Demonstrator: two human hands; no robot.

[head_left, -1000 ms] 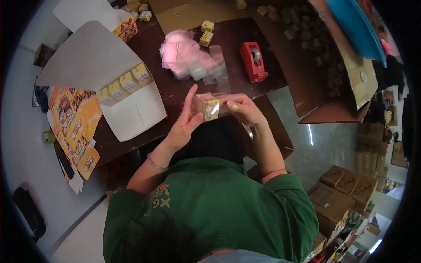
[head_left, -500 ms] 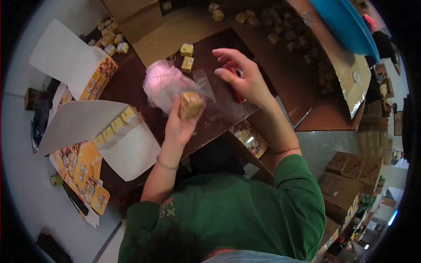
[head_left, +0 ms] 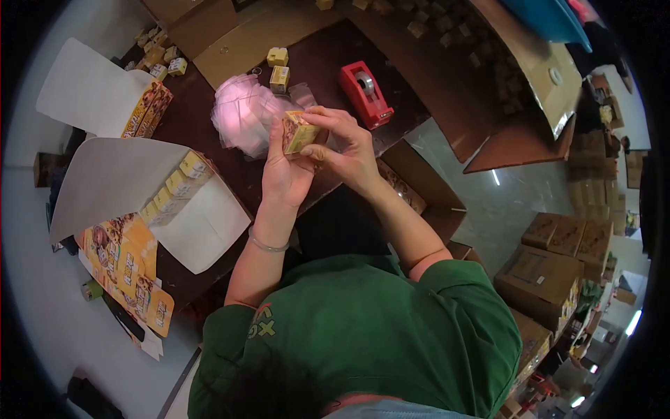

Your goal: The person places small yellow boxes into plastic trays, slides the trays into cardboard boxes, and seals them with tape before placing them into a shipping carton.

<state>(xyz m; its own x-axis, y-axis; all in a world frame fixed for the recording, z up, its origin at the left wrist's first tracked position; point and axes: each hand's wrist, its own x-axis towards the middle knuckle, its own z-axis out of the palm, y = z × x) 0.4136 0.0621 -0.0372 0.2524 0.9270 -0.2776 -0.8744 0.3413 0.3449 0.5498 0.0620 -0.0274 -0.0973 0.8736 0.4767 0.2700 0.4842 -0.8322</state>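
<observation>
My left hand [head_left: 284, 171] holds a small yellow printed box [head_left: 296, 133] above the dark table's front part. Fingers of my right hand [head_left: 347, 145] touch the same box from the right, its thumb at the lower edge. Behind my left hand lies a pile of clear, pinkish plastic bags [head_left: 241, 115]. Two more small yellow boxes, one [head_left: 277, 56] behind the other [head_left: 279, 79], stand beyond the bags. A red tape dispenser [head_left: 366, 95] rests on the table to the right of my hands.
An open white-lined carton [head_left: 202, 234] with a row of small yellow boxes [head_left: 174, 185] is at the left. Flattened orange printed cartons [head_left: 129, 269] lie below it. A large cardboard box [head_left: 453, 91] holding many small boxes stands at the upper right, near a blue basin [head_left: 548, 21].
My right hand has moved left and down onto the small box, uncovering the red tape dispenser. The box now shows more sharply in my left hand. The whole view has shifted slightly.
</observation>
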